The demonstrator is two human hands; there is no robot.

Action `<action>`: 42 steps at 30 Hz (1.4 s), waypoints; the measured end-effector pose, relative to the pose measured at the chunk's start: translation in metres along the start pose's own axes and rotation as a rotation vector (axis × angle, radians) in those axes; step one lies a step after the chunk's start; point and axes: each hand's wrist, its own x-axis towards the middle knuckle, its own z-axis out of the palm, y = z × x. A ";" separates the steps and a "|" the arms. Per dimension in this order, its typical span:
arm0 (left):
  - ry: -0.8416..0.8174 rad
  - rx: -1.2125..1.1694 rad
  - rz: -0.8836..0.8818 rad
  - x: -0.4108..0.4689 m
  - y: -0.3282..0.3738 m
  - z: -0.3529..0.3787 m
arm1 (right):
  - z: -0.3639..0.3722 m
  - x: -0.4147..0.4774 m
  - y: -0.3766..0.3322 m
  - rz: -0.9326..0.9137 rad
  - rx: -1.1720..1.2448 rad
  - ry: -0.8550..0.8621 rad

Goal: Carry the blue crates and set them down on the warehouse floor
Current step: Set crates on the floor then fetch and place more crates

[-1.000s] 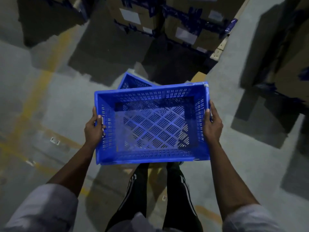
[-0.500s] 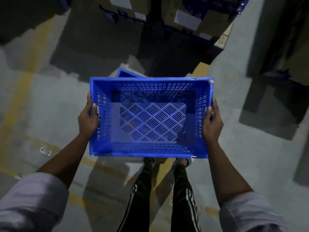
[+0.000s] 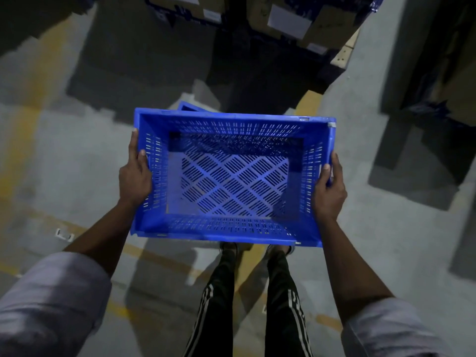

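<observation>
I hold an empty blue perforated crate [image 3: 231, 228] level in front of me, above the grey warehouse floor [image 3: 77, 163]. My left hand [image 3: 134, 176] grips its left short wall, thumb over the rim. My right hand [image 3: 329, 186] grips the right short wall the same way. A second blue crate [image 3: 189, 107] lies on the floor beyond, with only a corner of its rim showing past the far edge of the carried crate.
Stacked cardboard boxes [image 3: 296, 19] on pallets stand ahead at the top. More boxes [image 3: 461, 81] sit at the right. Faded yellow lines [image 3: 23, 124] cross the floor on the left and below. My legs [image 3: 247, 300] are under the crate.
The carried crate has levelled out and moved forward, so it now covers nearly all of the crate on the floor. The boxes ahead have come closer. Both hands keep their grip.
</observation>
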 end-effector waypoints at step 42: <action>-0.092 0.130 0.151 0.077 0.025 -0.006 | 0.020 -0.037 0.018 0.139 0.025 0.192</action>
